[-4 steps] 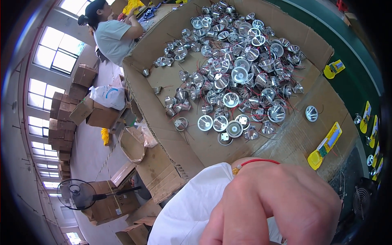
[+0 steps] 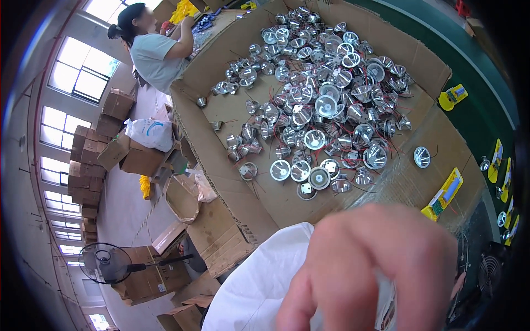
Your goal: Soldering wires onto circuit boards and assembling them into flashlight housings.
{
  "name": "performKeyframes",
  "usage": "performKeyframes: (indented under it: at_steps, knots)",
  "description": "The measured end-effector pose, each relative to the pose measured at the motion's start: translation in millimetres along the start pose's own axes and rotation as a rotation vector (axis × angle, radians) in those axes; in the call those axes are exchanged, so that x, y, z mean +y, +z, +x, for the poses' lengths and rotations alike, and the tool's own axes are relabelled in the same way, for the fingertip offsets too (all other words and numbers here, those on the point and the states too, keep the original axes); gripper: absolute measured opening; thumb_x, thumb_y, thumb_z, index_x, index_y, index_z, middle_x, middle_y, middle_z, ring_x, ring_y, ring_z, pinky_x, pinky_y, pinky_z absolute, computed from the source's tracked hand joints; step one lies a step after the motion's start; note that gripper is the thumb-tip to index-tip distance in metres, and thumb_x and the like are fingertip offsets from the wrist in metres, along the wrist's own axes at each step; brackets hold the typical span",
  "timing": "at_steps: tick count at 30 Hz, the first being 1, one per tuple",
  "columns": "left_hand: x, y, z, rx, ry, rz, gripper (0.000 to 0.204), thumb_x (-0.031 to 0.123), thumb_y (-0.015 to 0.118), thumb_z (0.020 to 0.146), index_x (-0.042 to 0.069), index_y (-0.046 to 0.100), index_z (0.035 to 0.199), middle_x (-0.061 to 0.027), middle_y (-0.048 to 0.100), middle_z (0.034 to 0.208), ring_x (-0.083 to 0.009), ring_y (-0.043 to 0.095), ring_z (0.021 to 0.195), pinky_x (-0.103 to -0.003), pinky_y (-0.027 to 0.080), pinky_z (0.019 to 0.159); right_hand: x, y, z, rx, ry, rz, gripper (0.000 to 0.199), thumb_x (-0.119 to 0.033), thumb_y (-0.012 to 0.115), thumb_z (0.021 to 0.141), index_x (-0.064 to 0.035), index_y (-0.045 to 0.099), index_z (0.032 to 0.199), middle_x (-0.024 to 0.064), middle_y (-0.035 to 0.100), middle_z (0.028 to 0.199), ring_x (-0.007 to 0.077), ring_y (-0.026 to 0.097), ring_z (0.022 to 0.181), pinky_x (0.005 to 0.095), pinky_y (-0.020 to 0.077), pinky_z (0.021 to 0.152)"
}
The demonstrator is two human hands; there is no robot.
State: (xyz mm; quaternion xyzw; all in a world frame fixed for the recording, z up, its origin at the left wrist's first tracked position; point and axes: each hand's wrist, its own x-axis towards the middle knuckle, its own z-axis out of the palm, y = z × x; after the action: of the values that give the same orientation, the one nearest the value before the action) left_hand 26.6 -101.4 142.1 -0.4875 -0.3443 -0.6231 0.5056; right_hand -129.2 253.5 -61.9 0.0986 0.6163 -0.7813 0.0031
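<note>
My left hand (image 2: 381, 254), coming from a white sleeve (image 2: 259, 281), looms blurred and very near at the lower middle. Its fingers bend downward, and their tips are cut off by the lower edge, so any object in them is hidden. Behind it, a yellow plastic housing (image 2: 444, 193) with a cylindrical cell and a green circuit board lies on cardboard, partly covered by the hand. Nearby sits a single silver reflector cup (image 2: 422, 157). A large pile of reflector cups (image 2: 326, 105) with thin red wires fills the carton (image 2: 204, 132) beyond. No right hand can be made out.
More yellow housings (image 2: 495, 160) and loose reflectors lie along the green surface (image 2: 475, 127) at right. A small black fan (image 2: 489, 270) stands at lower right. Another person (image 2: 157, 52) works at far left. Stacked boxes (image 2: 85, 149) and a floor fan (image 2: 105, 262) are at left.
My left hand has risen slightly in the picture, hiding the red bracelet and covering more of the yellow housing's lower end. The surroundings have shifted slightly in view.
</note>
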Motion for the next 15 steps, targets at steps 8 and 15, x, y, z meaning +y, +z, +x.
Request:
performKeyframes:
  at_steps: [8,15]
  knots:
    - [-8.5,-11.0,27.8,-0.229,0.016,-0.014,0.037,0.033,0.060,0.083,-0.002,0.054,0.092,-0.0140,0.058,0.080,-0.0139,0.056,0.060,-0.024,0.049,0.047,-28.4,27.5,-24.1,-0.106,0.047,0.057,0.030,-0.026,0.060,0.083,-0.0003,0.059,0.099,0.0116,0.060,0.086,0.0181,0.054,0.072,0.0278,0.0420,0.064]
    - [-11.3,-15.2,24.4,-0.199,-0.007,-0.020,0.037,0.028,0.065,0.079,-0.006,0.056,0.089,-0.0179,0.058,0.081,-0.0163,0.056,0.061,-0.024,0.045,0.046,-32.9,32.9,-15.3,-0.088,0.210,0.150,0.016,-0.020,0.057,0.084,-0.0048,0.059,0.086,0.0074,0.059,0.077,0.0158,0.052,0.064,0.0274,0.0414,0.058]
